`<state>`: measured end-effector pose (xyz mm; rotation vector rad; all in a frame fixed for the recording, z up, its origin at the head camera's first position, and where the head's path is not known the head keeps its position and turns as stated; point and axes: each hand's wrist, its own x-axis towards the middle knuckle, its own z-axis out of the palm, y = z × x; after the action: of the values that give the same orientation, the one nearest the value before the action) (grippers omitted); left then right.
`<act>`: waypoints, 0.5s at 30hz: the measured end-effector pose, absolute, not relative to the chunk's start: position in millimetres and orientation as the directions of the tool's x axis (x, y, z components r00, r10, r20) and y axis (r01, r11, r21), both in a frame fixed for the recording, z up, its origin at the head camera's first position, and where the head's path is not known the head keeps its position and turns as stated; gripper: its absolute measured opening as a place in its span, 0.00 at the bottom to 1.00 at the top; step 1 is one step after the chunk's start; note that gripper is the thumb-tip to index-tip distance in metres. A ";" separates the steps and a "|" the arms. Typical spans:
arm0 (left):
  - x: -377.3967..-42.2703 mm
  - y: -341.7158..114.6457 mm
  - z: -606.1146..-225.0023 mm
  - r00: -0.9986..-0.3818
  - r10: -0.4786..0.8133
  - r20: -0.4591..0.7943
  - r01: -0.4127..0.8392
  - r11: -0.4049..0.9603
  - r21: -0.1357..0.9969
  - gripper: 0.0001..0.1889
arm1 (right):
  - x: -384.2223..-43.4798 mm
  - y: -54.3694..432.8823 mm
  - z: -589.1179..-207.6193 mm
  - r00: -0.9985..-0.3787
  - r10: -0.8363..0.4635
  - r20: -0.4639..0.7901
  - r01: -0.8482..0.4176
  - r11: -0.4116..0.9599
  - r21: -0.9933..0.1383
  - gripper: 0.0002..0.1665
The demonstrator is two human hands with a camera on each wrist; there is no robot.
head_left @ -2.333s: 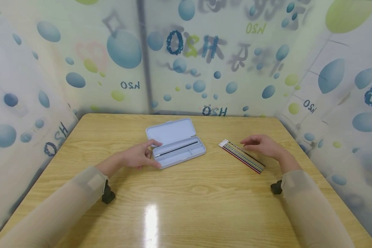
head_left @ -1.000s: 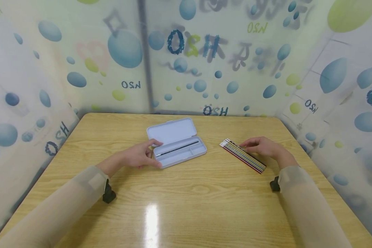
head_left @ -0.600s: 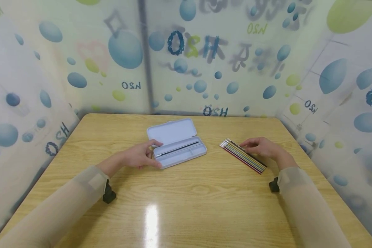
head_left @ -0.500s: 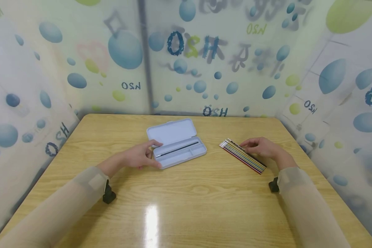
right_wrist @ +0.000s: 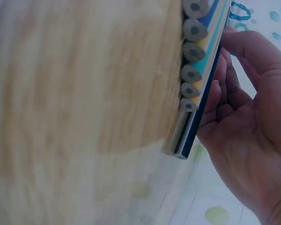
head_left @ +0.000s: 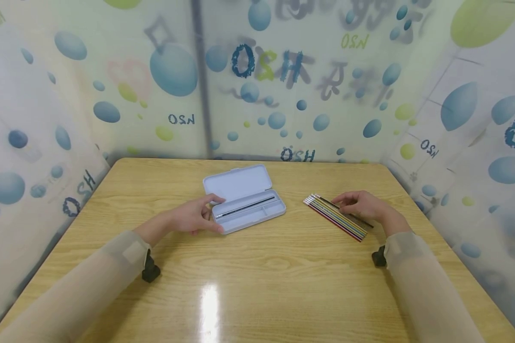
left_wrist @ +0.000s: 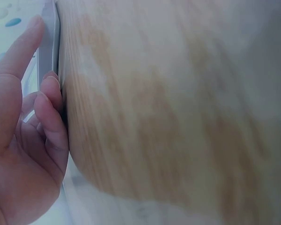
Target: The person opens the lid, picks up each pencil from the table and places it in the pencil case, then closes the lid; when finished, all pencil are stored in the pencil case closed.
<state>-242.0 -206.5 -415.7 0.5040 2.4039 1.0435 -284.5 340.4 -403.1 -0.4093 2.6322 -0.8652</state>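
In the head view a pale blue pencil case (head_left: 250, 222) lies with its lid (head_left: 240, 183) folded back. One dark pencil (head_left: 245, 207) rests in its long rear compartment. My left hand (head_left: 190, 214) holds the case's left end between thumb and fingers. To the right, several striped pencils (head_left: 332, 214) lie side by side, silver ends toward the upper left. My right hand (head_left: 364, 206) pinches a black pencil (head_left: 366, 223) at the row's far edge, angled slightly away from the others. In the right wrist view its end sticks out past the grey pencil tips (right_wrist: 193, 51).
The things lie on a wood-grain table (head_left: 257, 276) with a glare patch near its front. Patterned curtains (head_left: 283, 95) enclose the back and both sides. A dark wrist camera (head_left: 150, 269) sits under the left sleeve, another (head_left: 379, 257) under the right.
My right hand came down to the pencils and took hold of the black one. Its lower end has shifted right, out of the row. My left hand stays at the pencil case.
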 end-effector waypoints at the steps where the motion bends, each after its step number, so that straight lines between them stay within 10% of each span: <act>1: -241.8 -206.8 -415.7 -0.823 0.499 -0.271 0.142 0.644 0.752 0.52 | -284.8 340.5 -403.3 -0.903 -0.367 -0.223 -0.168 0.779 -0.604 0.23; 15: -242.4 -206.8 -415.7 -0.824 0.498 -0.270 0.140 0.642 0.754 0.52 | -284.7 339.4 -402.6 -0.922 -0.350 -0.165 -0.195 0.787 -0.585 0.21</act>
<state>-242.4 -206.8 -415.7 0.5002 2.4032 1.0487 -284.7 339.4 -402.6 -0.4219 2.7143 -0.8463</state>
